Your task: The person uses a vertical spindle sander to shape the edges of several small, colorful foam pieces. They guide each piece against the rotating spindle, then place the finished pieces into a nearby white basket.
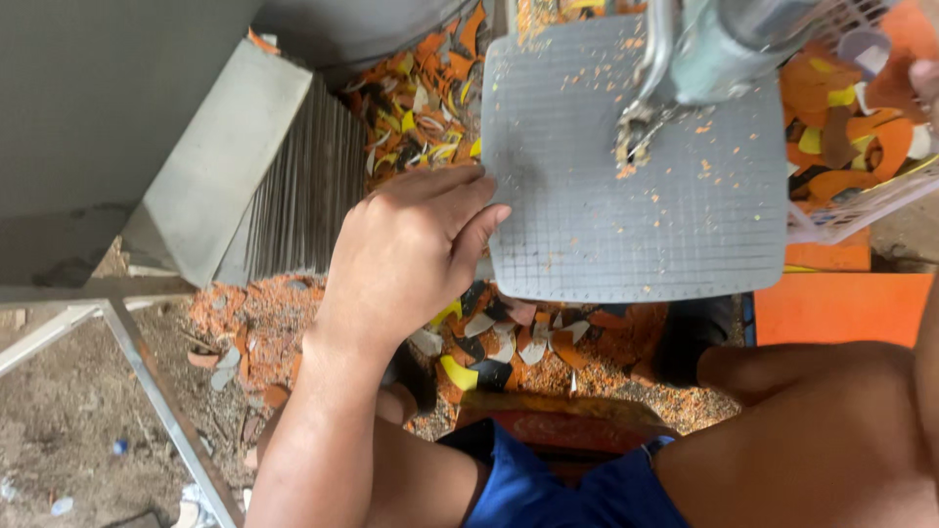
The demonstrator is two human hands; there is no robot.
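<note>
Orange scraps (430, 108) heaped beyond and below, white basket (861, 205) at right, left hand (411, 254) flat on grey plate (636, 196) corner, fingers loose, holding nothing, right hand out of view.

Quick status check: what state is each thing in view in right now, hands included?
Left hand: palm down, resting on the plate's left edge, holding nothing.
Right hand: barely visible at the frame's edge, grip unclear.
Grey gridded metal work plate: flat, dusted with orange crumbs.
White wire basket: filled with orange and yellow offcuts.
Floor scraps: scattered loose beneath the plate.
</note>
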